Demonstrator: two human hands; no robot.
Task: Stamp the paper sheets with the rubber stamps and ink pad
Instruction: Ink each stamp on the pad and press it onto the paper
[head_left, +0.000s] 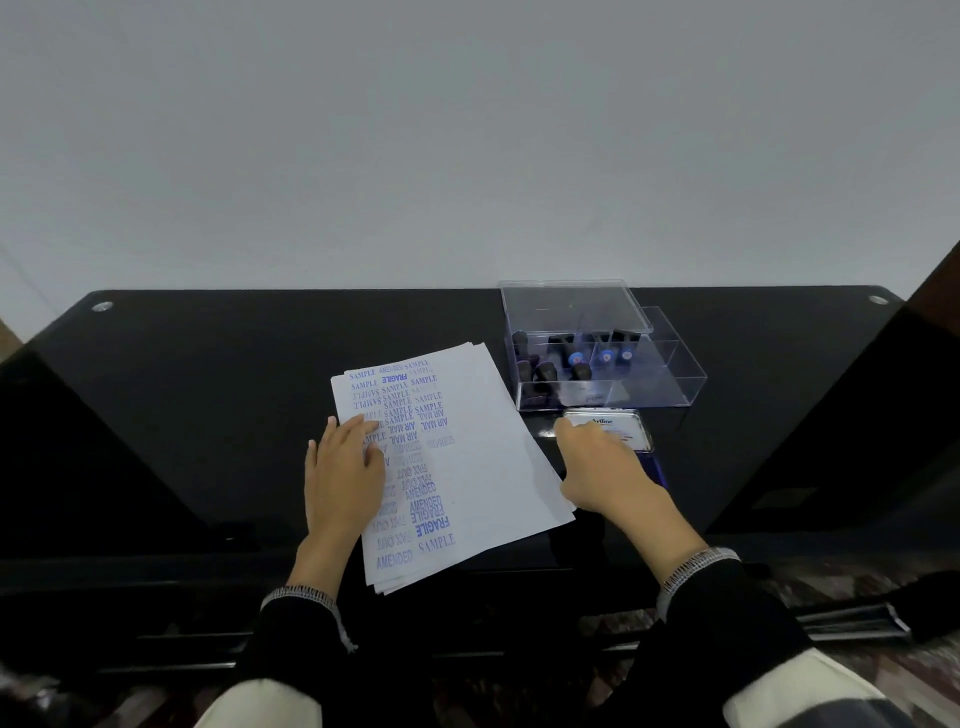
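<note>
A stack of white paper sheets (483, 447) lies at an angle on the black table, the top sheet covered with blue stamp prints such as SAMPLE, FRAGILE and AIR MAIL. My left hand (343, 473) lies flat on the stack's left side, fingers straight. To the right, the ink pad (631, 428), a metal tin with a labelled lid and a blue edge, sits beside the sheets. My right hand (602, 467) covers its left part with fingers curled over the lid. Several rubber stamps (576, 361) with dark handles stand in a clear plastic box (670, 379) behind the pad.
The box's clear lid (571, 306) stands open at its back. The black glossy table (208, 395) runs to a grey wall behind. Dark furniture flanks both sides. The table's front edge is just beyond my sleeves.
</note>
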